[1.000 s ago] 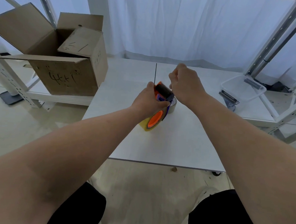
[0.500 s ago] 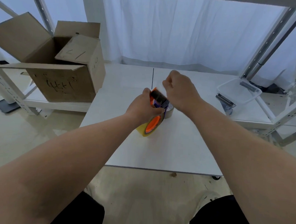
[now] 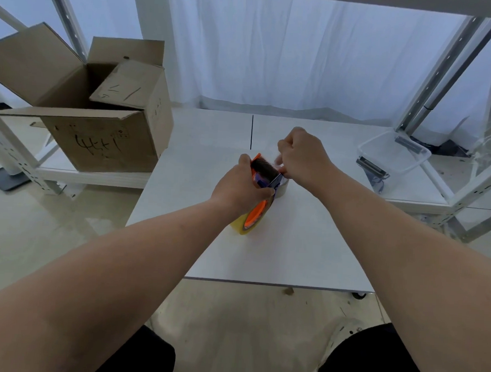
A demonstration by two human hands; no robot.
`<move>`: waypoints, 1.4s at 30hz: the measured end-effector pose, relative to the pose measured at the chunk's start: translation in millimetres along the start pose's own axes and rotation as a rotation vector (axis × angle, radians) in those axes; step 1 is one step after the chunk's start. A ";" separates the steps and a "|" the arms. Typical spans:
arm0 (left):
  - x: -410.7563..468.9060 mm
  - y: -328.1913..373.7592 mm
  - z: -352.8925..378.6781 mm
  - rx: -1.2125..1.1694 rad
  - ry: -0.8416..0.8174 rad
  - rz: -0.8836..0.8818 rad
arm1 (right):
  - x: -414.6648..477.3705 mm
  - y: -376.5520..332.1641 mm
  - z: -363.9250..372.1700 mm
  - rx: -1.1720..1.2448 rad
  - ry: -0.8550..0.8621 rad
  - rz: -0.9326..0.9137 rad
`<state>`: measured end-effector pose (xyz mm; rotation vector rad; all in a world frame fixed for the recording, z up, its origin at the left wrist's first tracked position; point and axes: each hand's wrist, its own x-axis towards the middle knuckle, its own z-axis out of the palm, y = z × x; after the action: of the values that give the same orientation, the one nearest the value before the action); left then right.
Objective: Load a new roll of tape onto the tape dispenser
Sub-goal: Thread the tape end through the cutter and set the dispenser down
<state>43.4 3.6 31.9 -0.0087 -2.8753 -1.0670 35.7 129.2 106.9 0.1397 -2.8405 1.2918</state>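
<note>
An orange plastic tape dispenser [image 3: 255, 213] with a black roller [image 3: 263, 167] and a purple label is held tilted, roller end uppermost, low over the white table [image 3: 292, 245], and is gripped round its middle by the left hand [image 3: 238, 188]. A yellowish translucent tape roll [image 3: 238, 224] is seated on its orange hub. The roll's free end appears to be pinched beside the roller by the right hand [image 3: 302, 157].

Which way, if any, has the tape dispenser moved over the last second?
No, not noticeably: the tape dispenser sits just right of the table seam's near end, as before, held by the left hand.
</note>
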 end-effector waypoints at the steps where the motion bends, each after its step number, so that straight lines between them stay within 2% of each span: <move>1: 0.1 0.3 -0.3 -0.003 -0.003 -0.001 | -0.3 -0.3 0.4 -0.016 0.003 -0.013; 7: 0.0 2.8 -0.6 -0.031 -0.039 0.014 | -3.7 2.7 2.4 -0.238 0.103 -0.206; 10: -1.7 1.6 1.1 -0.051 -0.058 0.022 | -7.4 4.3 3.2 -0.299 0.100 -0.280; 15: -4.2 3.1 1.3 -0.186 0.028 0.063 | -7.5 1.2 2.3 -0.283 0.050 -0.317; 23: 0.6 1.3 -0.9 -0.112 0.098 0.078 | -12.7 0.3 -1.9 -0.135 0.089 -0.258; 26: 1.4 4.5 -2.2 -0.103 0.094 0.083 | -12.9 -2.1 -5.3 -0.083 0.101 -0.244; 32: 2.4 4.3 -7.0 -0.066 0.047 0.117 | -18.7 -9.3 -3.5 -0.182 0.136 -0.347; 39: -0.8 -3.4 -10.8 -0.041 0.025 0.125 | -19.7 -9.9 -6.2 -0.157 0.140 -0.341; 42: -2.4 -6.6 -10.2 -0.042 0.028 0.121 | -20.2 -14.8 -4.0 -0.190 0.192 -0.373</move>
<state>46.2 -8.0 35.1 -0.1667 -2.7865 -1.0956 57.0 124.1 119.5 0.4862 -2.5917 0.9046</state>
